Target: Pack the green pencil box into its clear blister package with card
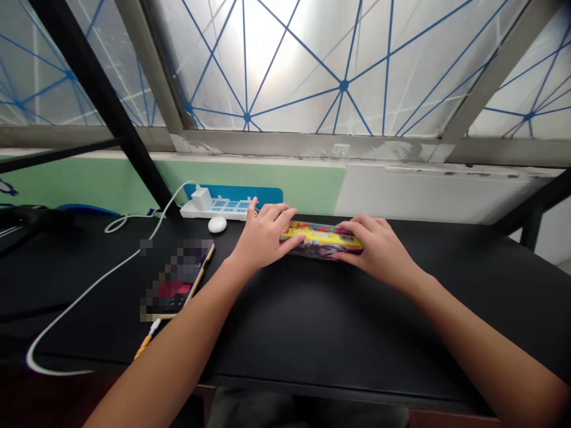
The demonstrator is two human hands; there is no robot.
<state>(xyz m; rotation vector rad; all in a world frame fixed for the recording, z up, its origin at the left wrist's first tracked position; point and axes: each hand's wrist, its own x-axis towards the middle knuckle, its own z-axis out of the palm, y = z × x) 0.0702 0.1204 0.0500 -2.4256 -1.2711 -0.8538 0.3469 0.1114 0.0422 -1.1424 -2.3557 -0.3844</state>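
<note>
A long, narrow box (pixel 322 239) with bright yellow, red and dark printing lies crosswise at the back of the black desk. My left hand (pixel 269 233) grips its left end, the thumb along the near side and the fingers over the top. Around the right end my right hand (pixel 371 244) is closed in the same way. What the box contains is hidden. Just left of my left hand are a white power strip (pixel 190 209) and a small white rounded case (pixel 217 224).
A phone (pixel 178 285), partly pixelated, lies on the black desk (pixel 330 333) beside my left forearm, with a yellow and white cable (pixel 148 337) at its end. A white cord (pixel 100 279) loops from a charger plug (pixel 202 198). Patterned window panes (pixel 289 65) rise behind.
</note>
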